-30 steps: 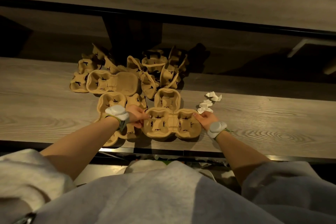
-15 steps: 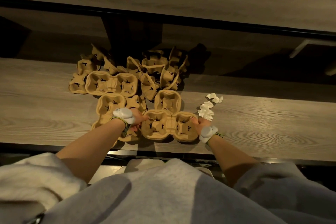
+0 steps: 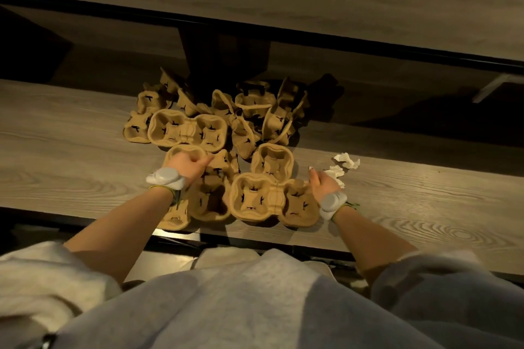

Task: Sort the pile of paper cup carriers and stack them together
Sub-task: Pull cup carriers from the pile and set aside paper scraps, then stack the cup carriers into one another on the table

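Both hands (image 3: 188, 165) over carriers (image 3: 273, 200)

both hands (image 3: 189, 164) off nearest carrier (image 3: 272, 199)

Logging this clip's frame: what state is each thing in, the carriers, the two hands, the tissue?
Near two-cup carrier: flat, cups up, at the table's near edge.
Far two-cup carrier: flat, cups up.
Rear pile of carriers: jumbled, tilted, unsorted.
Left hand: fingers curled, over a carrier left of the near one; grip unclear.
Right hand: at the near carrier's right end, fingers relaxed.
Tissue: crumpled, on the table.
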`<state>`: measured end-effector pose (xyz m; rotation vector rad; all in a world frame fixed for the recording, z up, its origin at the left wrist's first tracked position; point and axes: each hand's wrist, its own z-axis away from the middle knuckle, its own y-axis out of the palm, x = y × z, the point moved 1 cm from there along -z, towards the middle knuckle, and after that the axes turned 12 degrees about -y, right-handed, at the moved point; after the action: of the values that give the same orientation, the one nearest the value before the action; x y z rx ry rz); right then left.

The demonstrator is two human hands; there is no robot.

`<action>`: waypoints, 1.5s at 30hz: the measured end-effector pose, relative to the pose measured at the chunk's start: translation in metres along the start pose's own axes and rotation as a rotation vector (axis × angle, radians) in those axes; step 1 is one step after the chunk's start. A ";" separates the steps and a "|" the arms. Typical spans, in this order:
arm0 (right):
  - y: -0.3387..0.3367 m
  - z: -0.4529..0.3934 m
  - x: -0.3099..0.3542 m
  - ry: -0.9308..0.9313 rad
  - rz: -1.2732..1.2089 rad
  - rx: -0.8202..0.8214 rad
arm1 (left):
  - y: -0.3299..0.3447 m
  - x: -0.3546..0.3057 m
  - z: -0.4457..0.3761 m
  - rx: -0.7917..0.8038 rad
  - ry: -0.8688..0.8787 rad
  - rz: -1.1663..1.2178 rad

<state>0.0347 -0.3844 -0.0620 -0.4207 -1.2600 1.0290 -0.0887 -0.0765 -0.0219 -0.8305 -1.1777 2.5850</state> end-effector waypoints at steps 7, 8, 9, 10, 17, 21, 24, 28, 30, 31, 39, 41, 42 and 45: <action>0.009 -0.013 0.071 -0.118 -0.325 -0.283 | -0.015 0.063 -0.001 -0.021 -0.344 0.123; 0.014 -0.014 0.083 -0.150 -0.356 -0.257 | -0.013 0.069 0.002 0.002 -0.393 0.128; 0.021 -0.014 0.093 -0.183 -0.371 -0.225 | -0.011 0.072 0.007 0.044 -0.419 0.100; 0.026 -0.014 0.101 -0.193 -0.380 -0.195 | -0.010 0.075 0.008 0.058 -0.423 0.084; 0.055 -0.009 0.119 -0.126 -0.444 -0.047 | -0.015 0.083 0.016 -0.050 -0.476 0.405; 0.060 -0.009 0.112 -0.160 -0.463 0.027 | -0.021 0.076 0.017 -0.101 -0.370 0.576; 0.062 -0.016 0.110 -0.125 -0.488 0.025 | -0.031 0.076 0.014 -0.087 -0.350 0.627; 0.054 -0.016 0.120 -0.109 -0.443 0.081 | -0.056 0.073 0.009 -0.060 -0.294 0.672; 0.053 -0.016 0.131 -0.102 -0.499 0.123 | -0.070 0.070 0.006 -0.043 -0.264 0.642; 0.052 -0.016 0.138 -0.084 -0.557 0.155 | -0.077 0.065 0.007 -0.014 -0.247 0.623; 0.057 -0.023 0.177 0.096 -0.898 0.403 | -0.085 0.028 0.005 0.329 -0.192 0.605; 0.053 -0.022 0.177 0.141 -0.933 0.407 | -0.078 0.026 0.002 0.404 -0.185 0.588; 0.048 -0.019 0.178 0.156 -0.952 0.422 | -0.074 0.025 0.000 0.424 -0.191 0.588; 0.045 -0.024 0.163 0.238 -0.963 0.407 | -0.062 0.019 -0.001 0.470 -0.190 0.568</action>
<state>0.0323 -0.2218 -0.0099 0.3616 -0.8362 0.3607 -0.1074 -0.0272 0.0159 -0.9191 -0.3399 3.2568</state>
